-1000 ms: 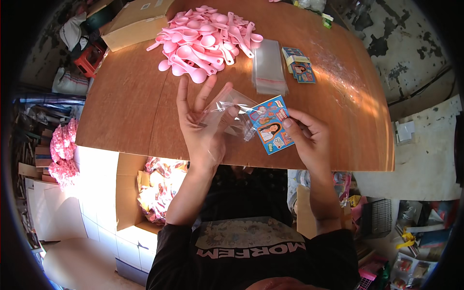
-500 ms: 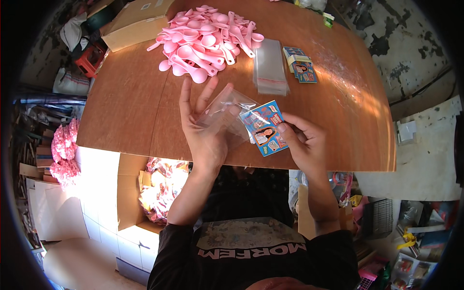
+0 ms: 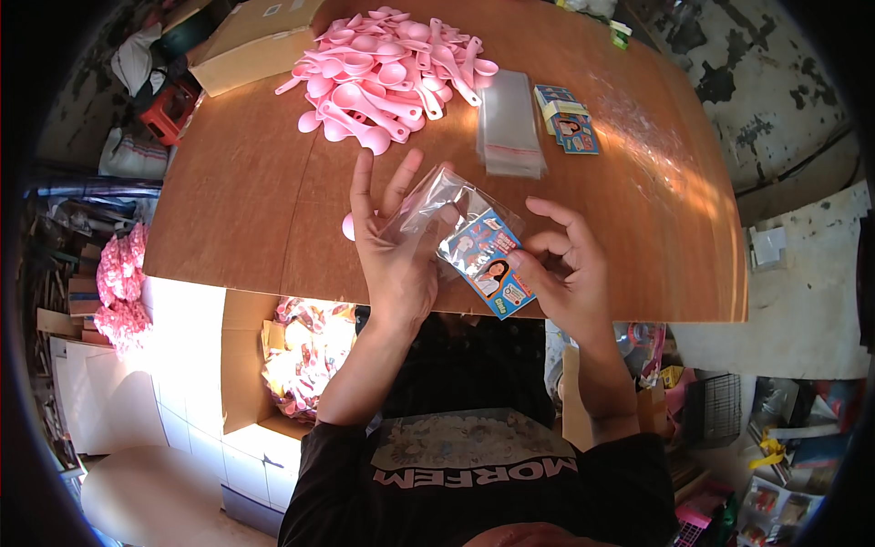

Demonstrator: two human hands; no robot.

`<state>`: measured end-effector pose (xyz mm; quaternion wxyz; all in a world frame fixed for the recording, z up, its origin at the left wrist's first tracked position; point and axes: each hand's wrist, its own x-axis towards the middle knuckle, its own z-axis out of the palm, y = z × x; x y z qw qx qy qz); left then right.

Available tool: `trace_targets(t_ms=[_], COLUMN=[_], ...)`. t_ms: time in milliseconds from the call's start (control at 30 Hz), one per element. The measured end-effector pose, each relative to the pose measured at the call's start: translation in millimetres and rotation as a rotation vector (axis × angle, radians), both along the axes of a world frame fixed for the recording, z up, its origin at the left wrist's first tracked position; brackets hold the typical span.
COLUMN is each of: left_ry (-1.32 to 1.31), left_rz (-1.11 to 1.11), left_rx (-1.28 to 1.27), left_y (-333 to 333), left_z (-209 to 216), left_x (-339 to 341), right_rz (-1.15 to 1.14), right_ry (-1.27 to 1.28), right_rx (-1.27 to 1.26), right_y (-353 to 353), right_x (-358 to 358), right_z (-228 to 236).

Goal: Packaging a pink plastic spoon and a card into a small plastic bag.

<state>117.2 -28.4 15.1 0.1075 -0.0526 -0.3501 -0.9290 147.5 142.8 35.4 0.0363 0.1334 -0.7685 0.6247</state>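
Note:
My left hand point(image 3: 399, 260) holds a clear plastic bag point(image 3: 436, 202) between thumb and fingers, with two fingers stretched away from it. A blue printed card point(image 3: 492, 267) lies slantwise, its upper left part in or behind the film; its lower end sticks out. On the card's right edge rests the thumb of my right hand point(image 3: 570, 269), whose other fingers are curled, the index lifted off. Just left of my left hand shows the pink bowl of a spoon point(image 3: 348, 226); the rest is hidden, and whether the hand holds it I cannot tell.
A heap of pink spoons point(image 3: 383, 77) covers the table's far middle. Right of it lie a stack of clear bags point(image 3: 510, 128) and banded printed cards point(image 3: 570, 123). A cardboard box point(image 3: 251, 46) stands far left. Below the near edge, an open carton point(image 3: 246, 365) holds packed goods.
The card has moved slightly left and down, against the bag's film. My right index finger has lifted from it. A pink spoon bowl now shows beside my left hand.

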Motion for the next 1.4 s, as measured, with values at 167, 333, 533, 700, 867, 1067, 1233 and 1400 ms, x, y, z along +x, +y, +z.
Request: trace_targets(t_ms=[167,333,533,700,867,1067,1233,1400], left_ry=[0.007,0.018,-0.021,-0.05,-0.073,-0.021,-0.013,-0.043], left_rz=[0.021,-0.063,-0.098,-0.041,-0.139,-0.041,0.016,0.055], left_rx=[-0.028,-0.032,-0.032,0.107,0.119,0.047,-0.036,0.124], left_y=[7,7,14,6,19,26,24,10], left_z=[0,-3,-7,2,-6,-6,-15,-13], left_x=[4,5,8,3,9,12,18,7], right_rz=[-0.067,0.007,-0.044,0.087,0.076,-0.05,-0.088,-0.141], right_ry=[0.077,0.014,0.009,-0.12,0.042,0.002,-0.159,-0.108], right_rx=[-0.095,-0.002,-0.126,-0.375,-0.307,-0.402,-0.46,-0.466], right_y=[-9,-4,-12,-4,-14,-26,-29,-23], right_x=[-1,-4,-10,-3,-8,-8,-7,-7], right_z=[-3,1,1,-5,-15,-16,-15,-27])
